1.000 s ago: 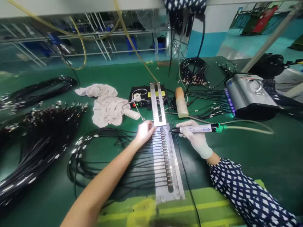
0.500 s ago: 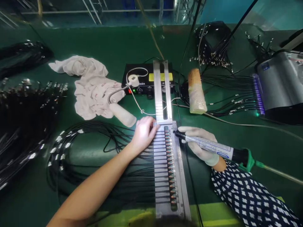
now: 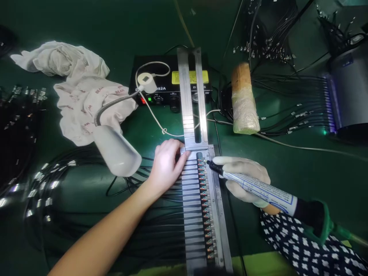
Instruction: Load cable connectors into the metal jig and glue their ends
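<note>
My bare left hand [image 3: 165, 165] grips the upper left edge of a long slotted metal fixture [image 3: 192, 231], thumb on top and fingers curled. Black cables lie across the fixture in a row, their small wired ends [image 3: 206, 210] lined up along its slot. In my gloved right hand [image 3: 248, 172] is a labelled dispensing syringe [image 3: 263, 191] with a black tip and a green rear cap joined to a hose. Its tip points at the topmost wired ends; whether it touches them I cannot tell.
Behind the fixture stands a black control box [image 3: 161, 84]. A white cloth [image 3: 89, 101] and a white cylindrical lamp [image 3: 116, 151] on a flexible neck are at left. A wrapped block [image 3: 244, 99], cable bundles [image 3: 270, 38] and a grey machine [image 3: 352, 92] sit at right.
The view has shifted closer and downward. The syringe tip has moved slightly left and down, nearer the wired ends. My left hand keeps its hold on the fixture.
</note>
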The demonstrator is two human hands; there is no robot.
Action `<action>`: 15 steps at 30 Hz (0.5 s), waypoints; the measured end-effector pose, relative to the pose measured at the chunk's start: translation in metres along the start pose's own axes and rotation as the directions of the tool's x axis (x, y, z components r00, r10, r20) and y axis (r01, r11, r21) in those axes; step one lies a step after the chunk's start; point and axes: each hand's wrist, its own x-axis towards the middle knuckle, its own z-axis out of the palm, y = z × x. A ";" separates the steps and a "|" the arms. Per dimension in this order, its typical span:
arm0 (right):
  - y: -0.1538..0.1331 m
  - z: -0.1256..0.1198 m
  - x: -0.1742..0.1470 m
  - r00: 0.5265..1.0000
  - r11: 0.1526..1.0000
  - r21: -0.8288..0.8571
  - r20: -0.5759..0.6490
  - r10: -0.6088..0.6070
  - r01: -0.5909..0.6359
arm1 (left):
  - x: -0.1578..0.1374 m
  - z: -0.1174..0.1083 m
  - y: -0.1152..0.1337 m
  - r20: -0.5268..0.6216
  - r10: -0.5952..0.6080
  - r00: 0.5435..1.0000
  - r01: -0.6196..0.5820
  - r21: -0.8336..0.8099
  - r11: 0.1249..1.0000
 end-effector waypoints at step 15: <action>0.003 0.001 -0.004 0.997 0.997 0.000 -0.008 0.074 -0.074 | 0.000 -0.001 0.001 0.016 -0.015 1.000 0.015 0.017 1.000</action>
